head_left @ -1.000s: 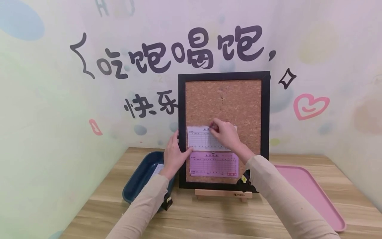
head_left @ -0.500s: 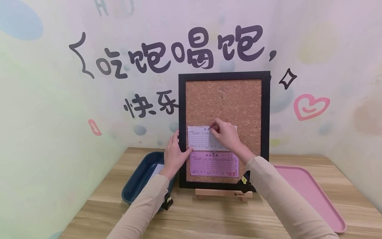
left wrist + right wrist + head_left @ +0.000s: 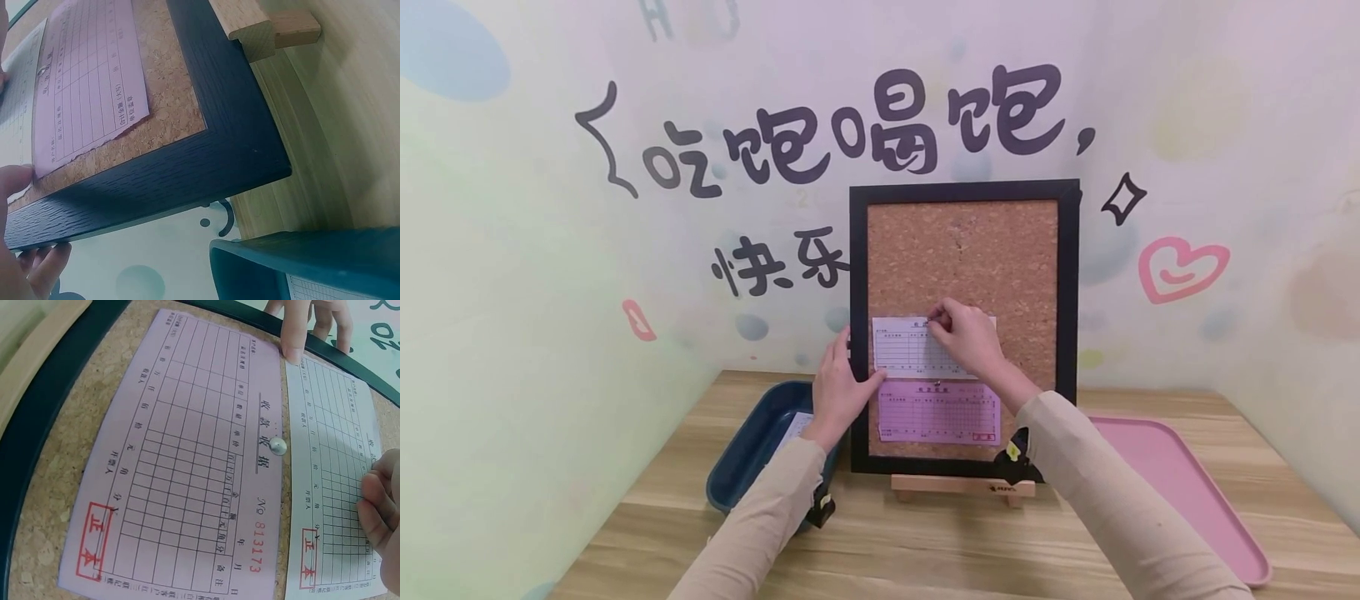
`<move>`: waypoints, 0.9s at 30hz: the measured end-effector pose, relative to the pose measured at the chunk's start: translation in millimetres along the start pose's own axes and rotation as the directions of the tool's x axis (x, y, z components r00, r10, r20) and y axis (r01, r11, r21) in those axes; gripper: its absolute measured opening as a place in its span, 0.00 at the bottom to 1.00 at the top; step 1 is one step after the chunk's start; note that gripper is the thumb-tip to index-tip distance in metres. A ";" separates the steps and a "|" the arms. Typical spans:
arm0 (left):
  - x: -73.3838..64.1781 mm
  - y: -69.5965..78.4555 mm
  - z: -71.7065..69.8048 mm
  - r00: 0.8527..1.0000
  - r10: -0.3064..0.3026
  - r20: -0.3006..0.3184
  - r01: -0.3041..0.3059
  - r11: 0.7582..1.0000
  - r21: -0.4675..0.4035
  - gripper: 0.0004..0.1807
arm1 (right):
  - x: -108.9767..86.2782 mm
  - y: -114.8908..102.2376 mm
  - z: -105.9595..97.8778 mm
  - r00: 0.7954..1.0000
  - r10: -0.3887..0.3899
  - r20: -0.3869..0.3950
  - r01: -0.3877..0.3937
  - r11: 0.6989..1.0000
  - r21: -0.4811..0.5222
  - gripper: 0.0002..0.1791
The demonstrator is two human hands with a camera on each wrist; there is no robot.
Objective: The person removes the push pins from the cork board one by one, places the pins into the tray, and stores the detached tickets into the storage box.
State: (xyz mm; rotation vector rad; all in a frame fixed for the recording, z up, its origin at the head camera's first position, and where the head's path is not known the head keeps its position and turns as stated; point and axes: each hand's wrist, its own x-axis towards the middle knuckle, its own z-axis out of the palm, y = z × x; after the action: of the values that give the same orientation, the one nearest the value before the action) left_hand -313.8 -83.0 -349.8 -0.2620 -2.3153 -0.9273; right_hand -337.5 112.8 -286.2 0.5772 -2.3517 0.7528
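— What has changed?
— Nothing: my right hand (image 3: 967, 335) stays at the white slip (image 3: 898, 348) on the corkboard (image 3: 962, 258); whether it pinches anything, I cannot tell. My left hand (image 3: 841, 393) clamps the frame (image 3: 859, 267). Work appears unfinished.

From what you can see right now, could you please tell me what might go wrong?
The white slip could shift or crease: the right hand pinches at its top edge, while the left hand's thumb lies by its lower left corner.

The corkboard might tip or slide on its wooden stand if pushed hard, though the left hand grips its side.
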 end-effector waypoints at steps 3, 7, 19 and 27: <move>0.4 -0.1 0.2 1.000 0.005 -0.002 -0.005 1.000 0.001 0.44 | 0.4 -0.2 -0.1 1.000 0.009 0.006 -0.009 1.000 -0.004 0.03; 1.2 0.4 0.2 1.000 0.010 -0.003 -0.010 1.000 -0.001 0.44 | 0.5 0.3 0.0 1.000 0.011 0.008 -0.011 1.000 -0.019 0.03; 0.4 1.8 0.4 1.000 -0.003 0.004 0.003 1.000 -0.007 0.44 | -1.8 0.6 1.0 1.000 -0.020 -0.019 0.019 0.999 -0.036 0.03; 0.2 0.3 -0.3 1.000 0.000 0.002 0.000 1.000 -0.003 0.44 | -3.8 -0.1 4.3 0.999 -0.023 -0.035 0.022 0.999 -0.031 0.04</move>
State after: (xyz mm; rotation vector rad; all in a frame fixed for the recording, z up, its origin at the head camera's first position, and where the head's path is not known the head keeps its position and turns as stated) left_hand -313.7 -83.0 -349.3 -0.2640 -2.3164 -0.9313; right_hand -336.4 110.8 -291.4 0.5721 -2.3164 0.7094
